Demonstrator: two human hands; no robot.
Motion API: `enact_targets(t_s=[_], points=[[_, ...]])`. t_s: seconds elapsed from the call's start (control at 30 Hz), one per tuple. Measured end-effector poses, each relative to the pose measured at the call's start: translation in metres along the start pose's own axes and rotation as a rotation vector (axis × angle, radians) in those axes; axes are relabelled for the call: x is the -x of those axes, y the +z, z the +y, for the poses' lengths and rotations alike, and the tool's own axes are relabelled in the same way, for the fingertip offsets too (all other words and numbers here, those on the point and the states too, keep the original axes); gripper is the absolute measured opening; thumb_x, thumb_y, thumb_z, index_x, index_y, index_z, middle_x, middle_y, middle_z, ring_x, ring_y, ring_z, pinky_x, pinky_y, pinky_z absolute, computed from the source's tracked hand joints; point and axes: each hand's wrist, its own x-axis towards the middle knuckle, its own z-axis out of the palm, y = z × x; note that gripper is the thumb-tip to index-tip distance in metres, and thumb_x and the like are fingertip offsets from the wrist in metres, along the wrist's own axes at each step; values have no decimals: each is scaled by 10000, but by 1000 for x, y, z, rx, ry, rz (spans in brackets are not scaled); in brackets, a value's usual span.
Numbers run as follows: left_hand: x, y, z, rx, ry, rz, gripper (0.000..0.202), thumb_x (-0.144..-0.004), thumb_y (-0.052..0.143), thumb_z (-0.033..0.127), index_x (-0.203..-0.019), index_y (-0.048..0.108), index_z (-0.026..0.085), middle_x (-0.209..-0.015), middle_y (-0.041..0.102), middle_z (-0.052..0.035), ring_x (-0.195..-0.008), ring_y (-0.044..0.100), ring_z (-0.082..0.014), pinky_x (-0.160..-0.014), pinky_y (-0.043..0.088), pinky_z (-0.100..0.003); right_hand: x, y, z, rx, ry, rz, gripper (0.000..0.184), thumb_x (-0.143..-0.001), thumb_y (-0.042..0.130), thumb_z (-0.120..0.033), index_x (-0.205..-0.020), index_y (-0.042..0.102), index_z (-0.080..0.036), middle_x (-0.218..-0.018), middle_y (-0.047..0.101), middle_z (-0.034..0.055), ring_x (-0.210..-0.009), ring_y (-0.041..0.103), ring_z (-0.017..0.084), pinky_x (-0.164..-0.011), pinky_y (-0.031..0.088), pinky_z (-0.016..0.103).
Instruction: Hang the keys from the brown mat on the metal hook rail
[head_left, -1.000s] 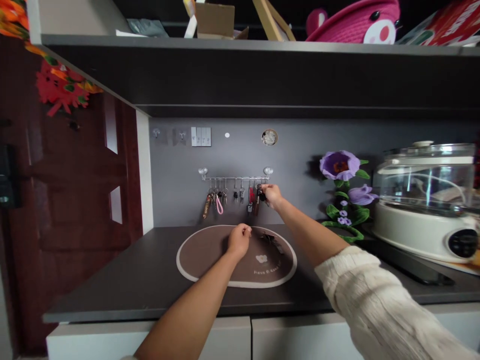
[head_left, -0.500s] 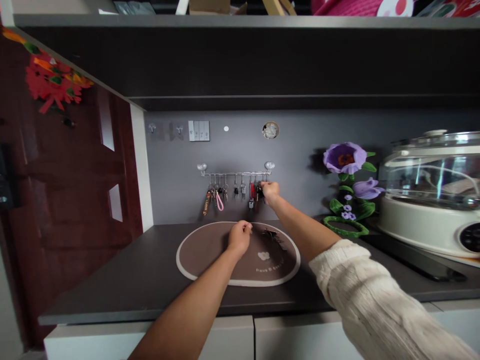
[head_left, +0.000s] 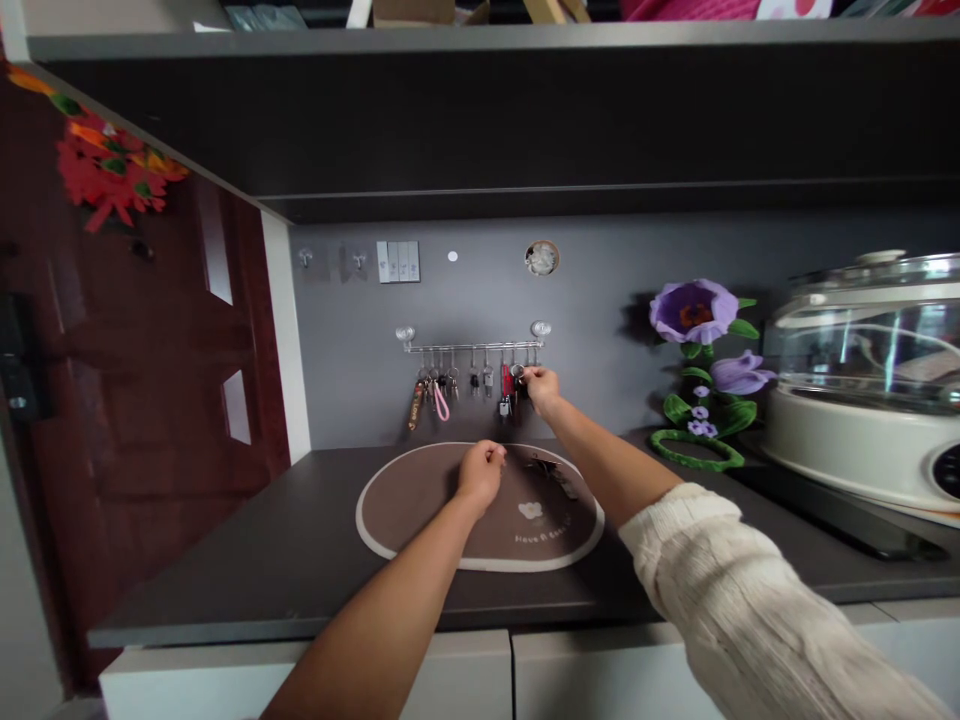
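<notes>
A clear hook rail (head_left: 472, 347) is fixed to the grey wall, with several keys hanging from it. My right hand (head_left: 543, 390) is at its right end, thumb and fingers pinched at the edge of a key ring (head_left: 518, 371) with dark keys under it. Just left of that hang a red strap (head_left: 506, 380) and a small padlock (head_left: 504, 407). My left hand (head_left: 481, 472) is closed above the brown oval mat (head_left: 420, 500); anything inside its fingers is hidden. A bunch of keys (head_left: 553, 472) lies on the mat, right of my left hand.
Purple artificial flowers (head_left: 694, 315) stand at the right, beside a cream appliance with a clear cover (head_left: 862, 430). A flat black object (head_left: 862, 525) lies before it. Overhead runs a dark shelf (head_left: 480, 120). A dark red door (head_left: 135, 400) is at the left.
My right hand has moved slightly down at the rail's right end, and the key ring beside its fingertips shows more clearly. My left hand stays closed in place. The view has shifted slightly.
</notes>
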Motion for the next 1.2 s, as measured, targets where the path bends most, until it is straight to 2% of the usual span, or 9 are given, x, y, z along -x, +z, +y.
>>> enact_targets(t_s=[0.17,0.43,0.73,1.03,1.2], points=[[1,0,1,-14,30,-26,137,-755,432,206,-703,546,152,-627,559,-1,-534,475,-78,-526,365,-188,3,-3,0,11,-28,-53,84,-619,495,-213,-584,537,-150,-524,512,-32,-506,424,78,-548,352,203],[3,-1,0,-98,125,-72,132,-746,446,229,-696,539,150,-622,542,3,-558,474,-88,-554,360,-202,23,-20,-12,43,-15,-76,134,-634,517,-194,-739,579,-139,-731,609,17,-651,506,98,-690,395,238],[5,-5,2,-109,167,-89,128,-731,453,215,-720,560,146,-628,546,-1,-553,472,-91,-575,368,-212,57,-47,-23,-30,22,-214,152,-689,514,-233,-789,574,-136,-768,601,30,-653,507,90,-619,388,219],[3,-6,-2,-118,143,-97,128,-727,472,208,-745,580,140,-645,565,-7,-584,495,-99,-596,392,-222,98,-78,-7,16,48,-311,216,-659,589,-299,-796,567,-133,-732,597,20,-589,495,73,-585,396,215],[4,-7,0,-111,132,-96,113,-717,493,185,-742,591,134,-666,586,-18,-629,516,-109,-642,406,-239,112,-86,5,251,-6,-358,152,-684,557,-230,-807,583,-145,-715,600,12,-583,502,82,-596,408,225]])
